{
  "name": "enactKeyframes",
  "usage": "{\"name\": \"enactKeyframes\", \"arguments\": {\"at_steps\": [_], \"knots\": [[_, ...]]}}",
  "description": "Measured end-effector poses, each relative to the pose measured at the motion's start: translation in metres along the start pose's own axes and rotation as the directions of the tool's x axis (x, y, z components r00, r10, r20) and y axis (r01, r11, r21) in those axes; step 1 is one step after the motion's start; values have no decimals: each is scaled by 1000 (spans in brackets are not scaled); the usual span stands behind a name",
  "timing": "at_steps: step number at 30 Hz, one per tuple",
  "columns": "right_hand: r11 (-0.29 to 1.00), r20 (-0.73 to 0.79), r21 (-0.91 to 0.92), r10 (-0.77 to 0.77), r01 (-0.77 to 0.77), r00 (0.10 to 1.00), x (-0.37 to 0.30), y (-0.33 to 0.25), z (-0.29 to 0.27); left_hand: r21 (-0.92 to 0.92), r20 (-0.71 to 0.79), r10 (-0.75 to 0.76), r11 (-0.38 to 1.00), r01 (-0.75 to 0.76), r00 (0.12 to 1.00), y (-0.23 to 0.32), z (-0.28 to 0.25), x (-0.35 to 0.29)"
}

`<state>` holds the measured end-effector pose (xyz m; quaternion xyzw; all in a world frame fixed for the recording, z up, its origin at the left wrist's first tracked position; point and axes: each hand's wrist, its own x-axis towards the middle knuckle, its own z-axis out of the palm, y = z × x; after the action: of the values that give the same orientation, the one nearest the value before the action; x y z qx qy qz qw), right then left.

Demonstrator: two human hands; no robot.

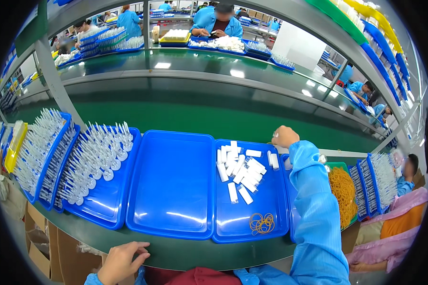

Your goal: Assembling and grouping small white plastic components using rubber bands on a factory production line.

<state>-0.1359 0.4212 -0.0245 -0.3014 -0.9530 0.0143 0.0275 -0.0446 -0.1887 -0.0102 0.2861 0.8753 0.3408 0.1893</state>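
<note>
Fingers (134, 247) of the bare left hand (119, 261), head view: spread and loosely bent, holding nothing, by the near edge of a dark green worktop (176, 254); contact cannot be told. Right hand (286, 137): fingers curled, beside the far right corner of a shallow blue plastic tray (233, 221); cannot tell whether they grip anything. Its shiny light-blue sleeve (314, 190) passes over another blue tray just to the right. Short white cylindrical pieces (249, 183) lie loose in the first tray, mostly in its far half; thin tan rubber bands (261, 223) at its near right. Left of it: a second shallow blue tray (171, 185), then a blue tray (100, 209) with rows of upright clear plastic pieces (95, 156). Right of the sleeve: a green tray (337, 165) heaped with tan bands (342, 190).
</note>
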Motion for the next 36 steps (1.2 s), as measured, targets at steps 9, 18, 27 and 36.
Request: {"name": "enactKeyframes", "arguments": {"at_steps": [9, 18, 27, 36], "knots": [[996, 172, 87, -11, -4, 985, 9, -12, 2, 46, 12, 38, 998, -38, 999, -9, -4, 8], [886, -337, 446, 34, 127, 941, 38, -10, 38, 4, -25, -38, 999, 38, 999, -13, -2, 2], [668, -79, 697, -287, 259, 955, -75, -33, -8, 112, -256, 214, 975, -191, 943, -24, -36, 50], [608, -75, 540, -653, 581, 754, -293, -116, -34, 858, -313, 343, 503, 109, 886, -103, -68, 139]]}}
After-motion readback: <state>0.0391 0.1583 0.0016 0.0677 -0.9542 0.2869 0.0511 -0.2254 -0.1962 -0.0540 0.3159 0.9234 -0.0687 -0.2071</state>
